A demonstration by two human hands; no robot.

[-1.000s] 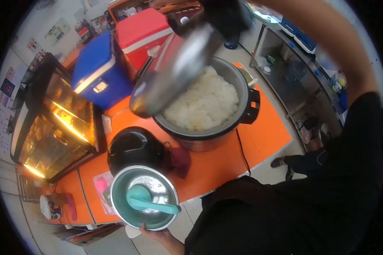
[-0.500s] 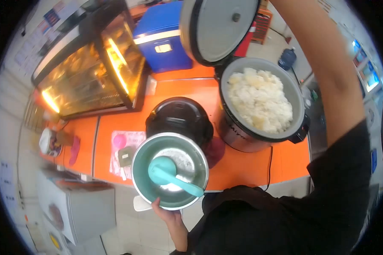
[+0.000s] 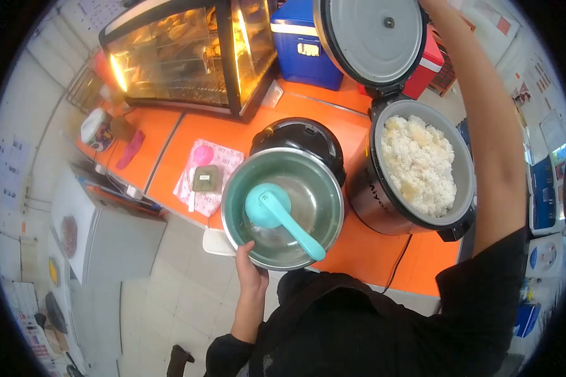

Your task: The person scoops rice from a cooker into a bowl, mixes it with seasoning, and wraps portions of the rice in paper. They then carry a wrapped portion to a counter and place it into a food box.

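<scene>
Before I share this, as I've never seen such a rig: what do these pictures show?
No machine: these are a person's bare hands, and one head-worn camera takes every picture. The left hand grips a metal bowl with a turquoise scoop inside. The right arm reaches up beside the open lid of a cooker holding rice; its hand is unclear at the top edge. On the orange table stand a black rounded appliance, a lit glass cabinet and a blue cooler.
</scene>
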